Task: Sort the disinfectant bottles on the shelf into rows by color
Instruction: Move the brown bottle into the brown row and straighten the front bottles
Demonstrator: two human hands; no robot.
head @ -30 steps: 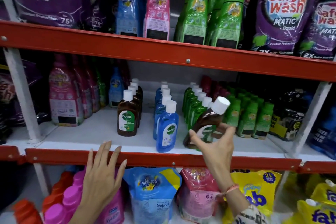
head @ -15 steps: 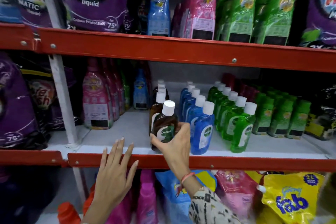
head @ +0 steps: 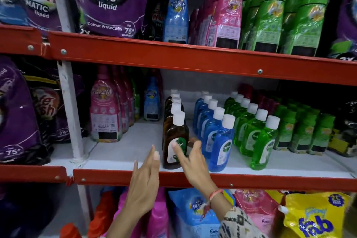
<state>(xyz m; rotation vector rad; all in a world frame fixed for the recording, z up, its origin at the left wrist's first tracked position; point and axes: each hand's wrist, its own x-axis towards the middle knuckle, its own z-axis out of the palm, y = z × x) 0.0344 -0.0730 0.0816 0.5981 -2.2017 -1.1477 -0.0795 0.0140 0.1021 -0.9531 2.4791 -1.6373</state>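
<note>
On the white middle shelf (head: 123,152), 3 rows of disinfectant bottles are seen, brown, blue (head: 220,145) and green (head: 260,145), while the front brown bottle (head: 174,141) is flanked by the open, empty left hand (head: 144,185) and the right hand (head: 193,164), fingers spread, apparently brushing its label.

1. One head-worn wide-angle view, close to the red-edged white metal shelf (head: 123,152), looks forward and slightly down at its middle tier.
2. Tiers above and below fill the frame's top and bottom edges.
3. No second view exists.
</note>
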